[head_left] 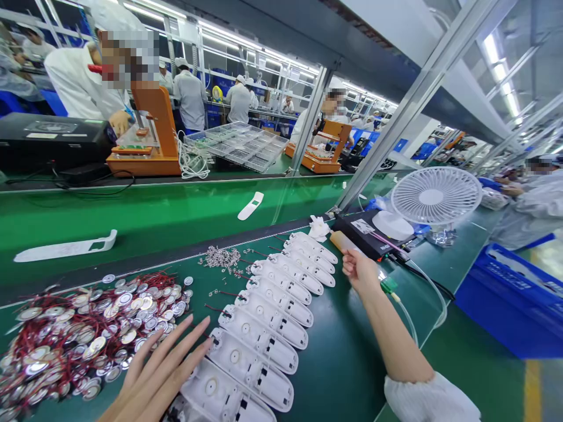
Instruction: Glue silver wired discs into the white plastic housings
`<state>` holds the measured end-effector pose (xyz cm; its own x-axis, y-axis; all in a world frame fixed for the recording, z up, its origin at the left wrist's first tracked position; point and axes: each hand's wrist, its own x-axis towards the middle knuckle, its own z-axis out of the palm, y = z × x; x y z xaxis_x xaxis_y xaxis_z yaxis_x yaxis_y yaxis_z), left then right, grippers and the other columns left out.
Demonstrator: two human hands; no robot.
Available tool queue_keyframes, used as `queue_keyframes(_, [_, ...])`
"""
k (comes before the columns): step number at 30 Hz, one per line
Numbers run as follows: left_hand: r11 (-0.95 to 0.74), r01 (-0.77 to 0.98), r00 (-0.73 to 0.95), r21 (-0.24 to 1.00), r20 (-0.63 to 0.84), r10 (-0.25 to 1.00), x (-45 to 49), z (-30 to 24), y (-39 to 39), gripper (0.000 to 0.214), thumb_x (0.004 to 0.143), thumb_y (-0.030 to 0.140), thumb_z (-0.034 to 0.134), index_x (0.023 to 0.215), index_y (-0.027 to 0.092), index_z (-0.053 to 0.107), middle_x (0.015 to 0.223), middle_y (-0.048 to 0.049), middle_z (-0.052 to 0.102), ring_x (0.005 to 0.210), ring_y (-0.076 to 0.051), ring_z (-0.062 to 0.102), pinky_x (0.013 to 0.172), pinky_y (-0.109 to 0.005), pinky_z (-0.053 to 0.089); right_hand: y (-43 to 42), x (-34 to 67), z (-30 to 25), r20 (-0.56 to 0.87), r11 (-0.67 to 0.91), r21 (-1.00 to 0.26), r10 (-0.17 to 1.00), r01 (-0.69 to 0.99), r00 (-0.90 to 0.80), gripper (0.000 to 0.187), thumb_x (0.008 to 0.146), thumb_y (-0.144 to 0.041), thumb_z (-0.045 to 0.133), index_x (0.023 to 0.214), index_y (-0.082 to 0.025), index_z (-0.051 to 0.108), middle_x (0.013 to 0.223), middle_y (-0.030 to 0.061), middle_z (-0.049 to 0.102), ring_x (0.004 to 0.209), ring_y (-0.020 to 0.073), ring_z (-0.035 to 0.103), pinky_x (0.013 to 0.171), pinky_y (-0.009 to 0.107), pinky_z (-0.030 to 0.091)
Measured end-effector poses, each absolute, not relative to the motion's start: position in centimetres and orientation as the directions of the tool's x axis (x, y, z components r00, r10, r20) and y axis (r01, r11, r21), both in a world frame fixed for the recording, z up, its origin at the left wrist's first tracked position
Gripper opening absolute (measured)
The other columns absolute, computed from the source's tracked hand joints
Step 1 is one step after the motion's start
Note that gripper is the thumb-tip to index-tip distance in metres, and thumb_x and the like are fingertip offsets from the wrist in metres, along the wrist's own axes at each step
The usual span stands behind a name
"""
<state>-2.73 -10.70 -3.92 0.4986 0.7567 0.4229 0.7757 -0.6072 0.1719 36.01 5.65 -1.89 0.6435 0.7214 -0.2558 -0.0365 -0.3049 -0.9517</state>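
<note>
My left hand (160, 366) is open, its fingers spread between a heap of metal discs with red wires (127, 310) and a row of white plastic housings (259, 325). Its fingertips are by the ends of the nearest housings. The housings lie side by side, hollow side up, several with red wires at their left ends. Beyond the row's far right end, my right hand (360, 271) is closed, fingers curled at a tan, block-like piece (343, 241). The exact kind of that piece is unclear. Small clear parts (220, 257) lie in a pile left of the far housings.
A black box (358, 234) and a white fan (435, 196) stand at the right. A green conveyor (185, 205) carries white covers (65, 249). Behind it are orange presses (156, 135), a clear divided tray (241, 143) and co-workers. A blue crate (505, 299) stands right of the table.
</note>
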Motion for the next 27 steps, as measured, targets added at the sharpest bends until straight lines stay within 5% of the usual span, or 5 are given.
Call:
queue_keyframes(6, [-0.633, 0.738, 0.505, 0.234, 0.432, 0.748, -2.6, -3.3, -10.6, 0.056, 0.091, 0.056, 0.02, 0.138, 0.028, 0.026, 0.139, -0.003, 0.041, 0.132, -0.023, 0.028, 0.108, -0.04, 0.01, 4.0, 37.1, -1.1, 0.27, -0.228, -0.806, 0.679, 0.546, 0.682, 0.026, 0.083, -0.041, 0.059, 0.077, -0.015, 0.058, 0.069, -0.0017, 0.054, 0.066, 0.0135, 0.053, 0.068, 0.031, 0.044])
queue_keyframes(10, [-0.639, 0.745, 0.54, 0.193, 0.389, 0.747, -2.9, -2.5, -10.9, 0.052, 0.092, 0.05, 0.03, 0.137, 0.025, 0.029, 0.139, -0.0037, 0.041, 0.132, -0.024, 0.027, 0.109, -0.039, 0.012, 3.5, 37.3, -0.5, 0.458, -0.183, -0.635, 0.693, 0.75, 0.557, 0.036, 0.069, -0.055, 0.053, 0.066, -0.019, 0.057, 0.063, 0.0044, 0.056, 0.065, 0.0221, 0.052, 0.067, 0.036, 0.039])
queue_keyframes(15, [-0.577, 0.773, 0.492, 0.263, 0.325, 0.808, -3.5, -1.0, -11.1, 0.036, 0.092, 0.035, 0.043, 0.127, 0.026, 0.044, 0.131, -0.0062, 0.049, 0.122, -0.024, 0.04, 0.098, -0.038, 0.037, 2.9, 36.7, 0.6, 0.497, -0.085, -0.535, 0.773, 0.84, 0.394, 0.036, 0.061, -0.06, 0.045, 0.06, -0.025, 0.05, 0.059, 0.0082, 0.052, 0.061, 0.0273, 0.049, 0.06, 0.039, 0.034])
queue_keyframes(20, [-0.349, 0.849, 0.18, 0.397, 0.404, 0.897, -6.0, 0.2, -9.9, 0.017, 0.092, 0.02, 0.042, 0.097, 0.019, 0.058, 0.089, -0.0045, 0.061, 0.084, -0.017, 0.054, 0.074, -0.03, 0.046, 2.3, 33.5, 2.6, 0.544, 0.015, -0.499, 0.784, 0.867, 0.299, 0.039, 0.07, -0.066, 0.038, 0.067, -0.028, 0.049, 0.062, 0.0063, 0.051, 0.058, 0.0282, 0.05, 0.058, 0.039, 0.035])
queue_keyframes(27, [-0.218, 0.948, 0.136, 0.233, 0.325, 0.936, -7.3, -0.5, -8.7, 0.014, 0.087, 0.015, 0.047, 0.082, 0.017, 0.06, 0.077, -0.0033, 0.057, 0.073, -0.019, 0.05, 0.065, -0.03, 0.041, 0.7, 26.5, 5.4, 0.708, 0.489, -0.391, 0.701, 0.779, -0.084, 0.02, 0.083, -0.043, 0.052, 0.08, -0.024, 0.058, 0.072, 0.003, 0.056, 0.062, 0.0199, 0.055, 0.063, 0.032, 0.04])
